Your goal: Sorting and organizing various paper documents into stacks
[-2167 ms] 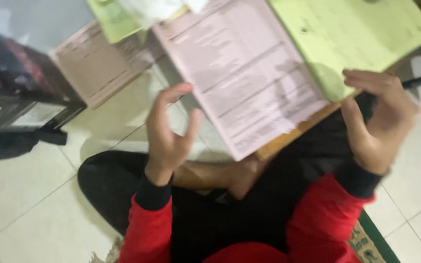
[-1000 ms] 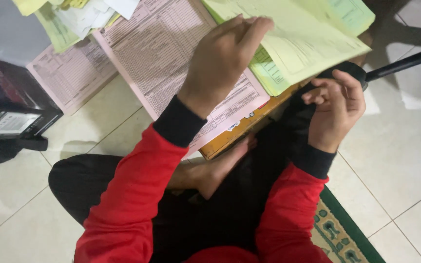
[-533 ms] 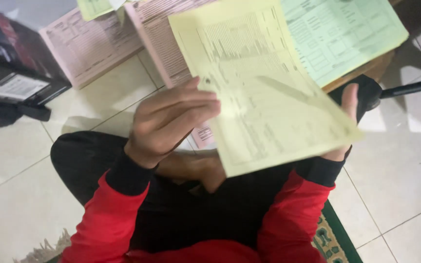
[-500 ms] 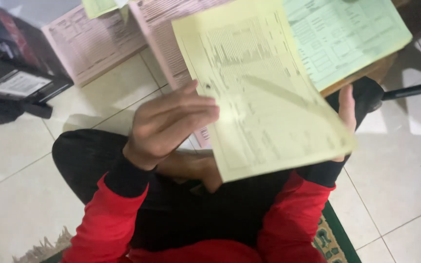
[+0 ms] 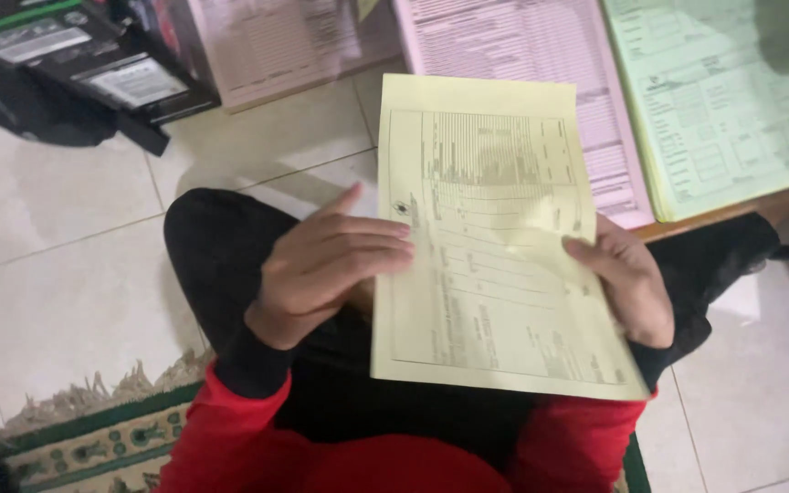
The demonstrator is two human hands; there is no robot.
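Head view: the yellow form sheet (image 5: 490, 246) is held above the lap, clear of the low surface (image 5: 732, 212) that carries the pink forms (image 5: 541, 82) and green forms (image 5: 732, 91). The sheet is judged light, thin and limp; it bends under its own weight and creases easily, so support at both long edges suits it best. The left hand (image 5: 331, 265) is closed on the left edge, fingers (image 5: 372, 245) flat across the face. The right hand (image 5: 627, 288) pinches the right edge, thumb on top. Both wrists angle inward, forearms in red sleeves.
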